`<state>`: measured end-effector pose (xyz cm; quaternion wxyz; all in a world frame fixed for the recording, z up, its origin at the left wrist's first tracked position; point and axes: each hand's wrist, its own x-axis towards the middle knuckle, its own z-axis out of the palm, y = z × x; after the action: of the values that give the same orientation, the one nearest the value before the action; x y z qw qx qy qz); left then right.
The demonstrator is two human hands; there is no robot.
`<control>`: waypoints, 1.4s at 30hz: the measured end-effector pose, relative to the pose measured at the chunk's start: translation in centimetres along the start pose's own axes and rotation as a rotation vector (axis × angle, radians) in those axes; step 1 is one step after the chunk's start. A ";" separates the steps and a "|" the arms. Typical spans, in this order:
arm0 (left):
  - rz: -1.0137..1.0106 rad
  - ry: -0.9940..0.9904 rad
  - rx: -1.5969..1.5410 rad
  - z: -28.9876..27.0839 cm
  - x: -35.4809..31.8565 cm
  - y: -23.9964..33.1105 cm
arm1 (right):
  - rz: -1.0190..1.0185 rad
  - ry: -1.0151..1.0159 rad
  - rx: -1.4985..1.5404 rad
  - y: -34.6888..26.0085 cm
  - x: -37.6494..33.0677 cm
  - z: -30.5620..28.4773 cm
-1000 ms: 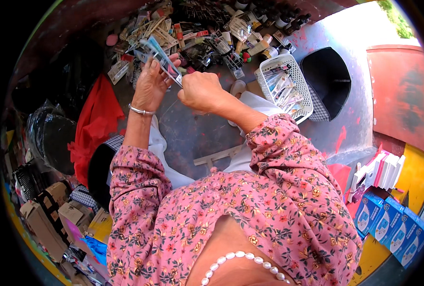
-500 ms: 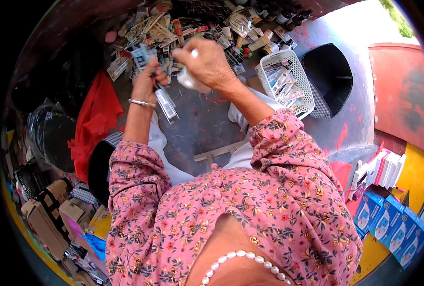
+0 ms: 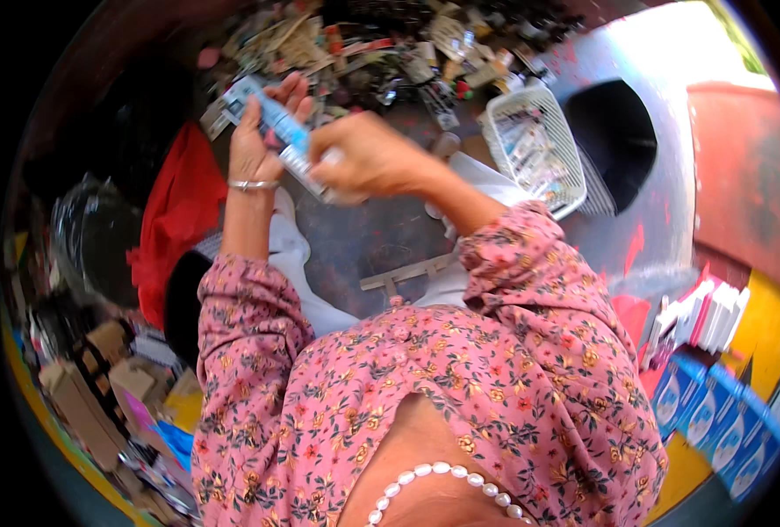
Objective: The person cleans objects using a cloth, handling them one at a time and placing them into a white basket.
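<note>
A slim blue-and-white packet (image 3: 271, 112) lies slantwise across my left hand (image 3: 258, 145), its thumb over it and the other fingers behind. My right hand (image 3: 363, 158) is closed round a white wad (image 3: 330, 156), cloth or tissue, I cannot tell which. That hand presses close against the packet's lower end, where a pale strip shows below the fingers. Motion blurs the right hand and hides the exact contact.
Beyond my hands lies a heap of small packaged goods (image 3: 284, 44). To the right, a white perforated basket (image 3: 574, 176) holds several packets beside a black container (image 3: 614, 145). Red cloth (image 3: 175, 220) hangs at the left; blue boxes (image 3: 719, 422) stand at lower right.
My right hand has come down and left with the white wad, from apart to against the packet. The packet in my left hand has tilted to a slant.
</note>
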<state>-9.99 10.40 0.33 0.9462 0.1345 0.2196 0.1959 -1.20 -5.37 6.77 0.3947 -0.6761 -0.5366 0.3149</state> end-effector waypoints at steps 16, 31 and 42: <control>-0.482 -0.109 0.237 2.1 -1.9 -3.5 | -0.044 0.768 0.032 0.2 3.9 -2.1; -0.664 -0.200 0.522 2.6 -4.0 -4.5 | 0.091 0.572 -0.012 2.1 3.8 -0.9; -0.216 -0.313 0.031 1.0 -1.2 0.4 | 0.588 0.124 0.321 2.5 2.9 -0.9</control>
<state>-10.64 10.12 1.78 0.9822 0.1536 0.0858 0.0663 1.38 -2.98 5.03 0.4202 -0.7490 -0.2374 0.4539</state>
